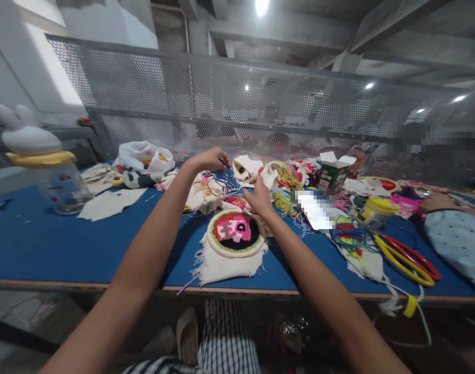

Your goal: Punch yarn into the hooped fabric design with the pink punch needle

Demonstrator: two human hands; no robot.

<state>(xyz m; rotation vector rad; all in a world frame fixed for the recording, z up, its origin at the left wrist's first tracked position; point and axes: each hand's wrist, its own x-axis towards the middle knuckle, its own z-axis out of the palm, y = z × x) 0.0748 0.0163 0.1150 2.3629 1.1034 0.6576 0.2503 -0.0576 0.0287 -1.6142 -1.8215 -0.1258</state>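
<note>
My left hand (212,158) is raised over the far middle of the blue table (46,244), fingers pinched on strands of blue yarn (226,181). My right hand (258,196) is lower and to the right, fingers pinched together near the same yarn; I cannot tell whether it grips a strand. Just in front of both hands lies a round embroidered piece (234,232) on frayed cream cloth, with a red, pink, black and green design.
A clear jar with a white rabbit lid (38,166) stands at the left, with cloth scraps (110,202) and a plastic bag (144,156) behind. A green carton (333,174), yellow-lidded tub (377,210), hoops (406,257) and another person's sleeve (455,244) fill the right. A mesh panel (260,104) backs the table.
</note>
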